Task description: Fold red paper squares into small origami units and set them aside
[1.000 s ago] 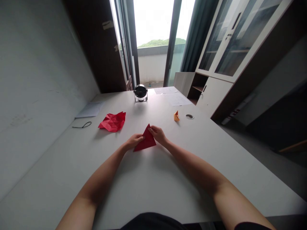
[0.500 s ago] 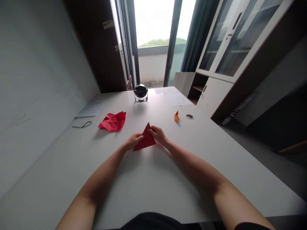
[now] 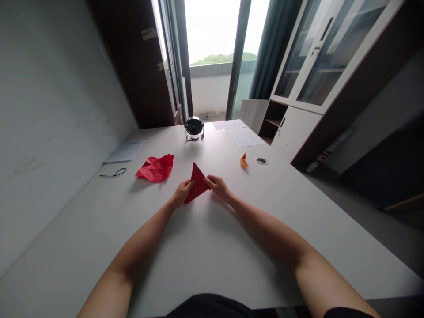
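Note:
A red sheet of paper [image 3: 198, 185], folded into a triangle, is held up just over the white table with one corner pointing away from me. My left hand [image 3: 183, 191] pinches its left edge, thumb on top. At the right corner, my right hand [image 3: 217, 184] grips the paper between thumb and fingers. The fingers beneath the paper are hidden. Left of my hands lies a creased, partly unfolded red paper [image 3: 155, 168]. A small orange folded paper figure [image 3: 244, 160] stands to the right.
On the white table [image 3: 205, 256], a round black-and-silver device [image 3: 194, 128] stands at the back. A black cable tie [image 3: 113, 172] and papers [image 3: 123, 151] lie by the left wall. More sheets [image 3: 247, 136] lie at the back right, behind a round cable hole [image 3: 261, 161].
The folded red paper has turned anticlockwise, its far corner swinging left. My right hand has shifted from its upper right edge to the right corner; my left hand still holds the left edge.

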A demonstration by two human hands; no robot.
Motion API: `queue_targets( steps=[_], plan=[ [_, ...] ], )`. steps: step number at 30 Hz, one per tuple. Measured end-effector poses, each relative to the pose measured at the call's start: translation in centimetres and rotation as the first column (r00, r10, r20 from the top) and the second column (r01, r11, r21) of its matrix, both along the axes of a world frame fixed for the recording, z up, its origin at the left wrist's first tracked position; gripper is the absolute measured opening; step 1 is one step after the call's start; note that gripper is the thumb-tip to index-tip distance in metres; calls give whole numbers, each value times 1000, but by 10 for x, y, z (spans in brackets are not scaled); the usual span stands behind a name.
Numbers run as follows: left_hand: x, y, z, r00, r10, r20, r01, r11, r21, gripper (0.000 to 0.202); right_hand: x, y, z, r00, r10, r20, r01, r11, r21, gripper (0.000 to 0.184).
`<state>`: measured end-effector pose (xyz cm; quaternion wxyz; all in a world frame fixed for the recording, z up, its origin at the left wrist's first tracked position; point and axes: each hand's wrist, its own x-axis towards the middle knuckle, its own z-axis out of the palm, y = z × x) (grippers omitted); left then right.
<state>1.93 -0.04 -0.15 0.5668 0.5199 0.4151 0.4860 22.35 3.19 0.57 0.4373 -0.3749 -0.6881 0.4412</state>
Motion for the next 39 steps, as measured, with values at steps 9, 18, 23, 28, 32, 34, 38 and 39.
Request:
queue_targets(
  steps=[9,18,23,28,32,34,38,39],
  plan=[
    [1,-2,4,993,15,116,-14,1000,-6,57,0,0,4,999,-21,35,20,1000,4,46],
    [2,-4,9,980,-7,199,13,999,-30,50,-3,3,-4,999,35,-25,-36,998,-46,45],
    [1,-8,13,980,-62,191,65,998,-7,52,-4,5,-5,997,58,-44,-61,995,-81,46],
    [1,-10,17,981,-77,177,78,997,0,54,-3,4,-4,993,85,-78,-93,990,-104,46],
    [1,-11,18,984,-81,157,82,997,-4,59,-3,4,-5,993,98,-60,-104,988,-115,48],
    [2,-10,18,981,-85,172,87,996,-7,63,-4,3,-4,994,102,-45,-107,988,-116,48],
    [2,-8,16,985,-53,166,54,999,0,59,-4,1,-2,991,126,-34,-129,984,-121,48],
    [2,-8,16,986,-42,161,43,999,-1,58,-4,0,-2,990,133,-37,-137,983,-124,48]
  ],
)
